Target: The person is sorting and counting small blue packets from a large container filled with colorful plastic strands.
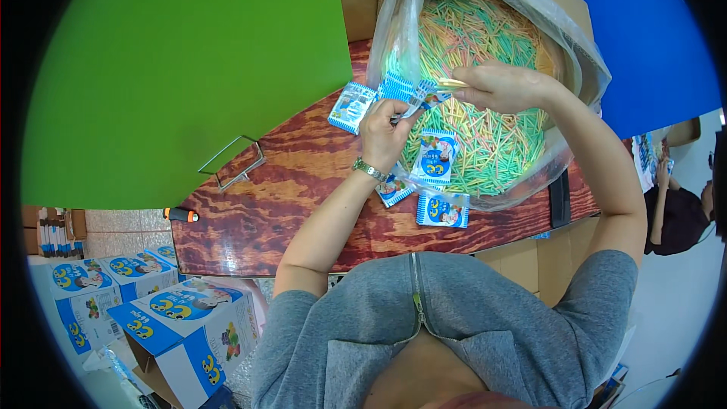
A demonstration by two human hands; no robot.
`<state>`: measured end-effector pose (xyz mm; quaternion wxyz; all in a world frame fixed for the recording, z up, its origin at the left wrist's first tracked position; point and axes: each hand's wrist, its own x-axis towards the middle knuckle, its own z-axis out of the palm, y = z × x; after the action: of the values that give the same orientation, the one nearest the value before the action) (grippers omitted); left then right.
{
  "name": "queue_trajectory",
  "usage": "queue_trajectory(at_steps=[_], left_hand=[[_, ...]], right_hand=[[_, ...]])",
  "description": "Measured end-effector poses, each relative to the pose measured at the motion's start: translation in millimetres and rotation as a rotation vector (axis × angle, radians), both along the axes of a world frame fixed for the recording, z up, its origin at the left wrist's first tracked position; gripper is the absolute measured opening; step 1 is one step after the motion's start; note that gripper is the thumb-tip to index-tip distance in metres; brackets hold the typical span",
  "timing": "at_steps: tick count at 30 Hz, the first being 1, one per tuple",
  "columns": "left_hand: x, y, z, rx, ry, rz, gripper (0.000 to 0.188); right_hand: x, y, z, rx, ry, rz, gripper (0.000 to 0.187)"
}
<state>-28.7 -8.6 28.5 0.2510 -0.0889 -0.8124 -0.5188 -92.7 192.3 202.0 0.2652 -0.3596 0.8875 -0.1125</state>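
Observation:
My left hand (384,133), with a metal watch (369,170) on its wrist, is closed on a small blue-and-white packet (416,100) at the left side of a big clear plastic bag (395,19). Thin pastel sticks (485,148) in green, yellow and pink fill the bag. Over them my right hand (503,88) pinches a few pale sticks (452,84), their ends close to the packet. One packet (435,157) rests on the heap near the bag's front. Another packet (443,209) lies on the table before it, and packets (353,106) lie left of my left hand.
A green board (189,68) covers the far left and a blue board (644,38) the far right. On the wood-patterned table (295,174) stand a wire stand (241,165) and an orange-and-black tool (182,215). Printed cartons (185,310) stand lower left. Another person (679,212) works at right.

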Motion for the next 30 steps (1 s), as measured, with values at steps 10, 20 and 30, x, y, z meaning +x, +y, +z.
queue_trajectory(at_steps=[10, 20, 30], left_hand=[[3.1, -6.7, -0.7, -0.039, 0.162, 0.045, 0.014], [5.1, -6.2, 2.7, -0.026, 0.122, 0.042, 0.014], [3.0, -2.7, 6.5, -0.166, 0.307, 0.023, 0.020]], right_hand=[[-7.1, -12.5, 15.9, 0.066, 0.010, -0.010, 0.028], [1.9, -26.9, 10.9, 0.281, 0.188, 0.155, 0.031], [-9.6, -57.2, 25.1, 0.470, 0.148, 0.236, 0.041]])
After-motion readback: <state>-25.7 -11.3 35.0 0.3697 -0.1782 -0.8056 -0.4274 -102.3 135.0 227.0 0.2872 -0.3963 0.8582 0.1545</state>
